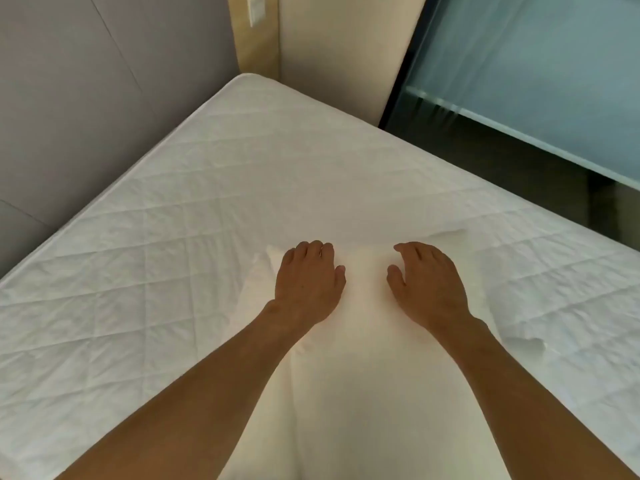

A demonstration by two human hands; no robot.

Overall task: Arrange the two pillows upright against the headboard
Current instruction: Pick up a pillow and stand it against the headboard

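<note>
A white pillow (367,341) lies flat on the mattress, reaching from the bottom edge of the view toward the bed's middle. A second white corner (530,344) sticks out at its right; I cannot tell whether it belongs to another pillow underneath. My left hand (308,282) lies on the pillow's far left part with its fingers curled over the far edge. My right hand (426,282) rests palm down on the far right part, fingers slightly bent and apart. The grey padded headboard (69,109) stands along the bed's left side, well away from the pillow.
The white quilted mattress (214,188) fills most of the view. A beige panel with a light switch (256,10) stands at the bed's far corner. A dark-framed glass partition (540,74) runs along the right side, with dark floor beside the bed.
</note>
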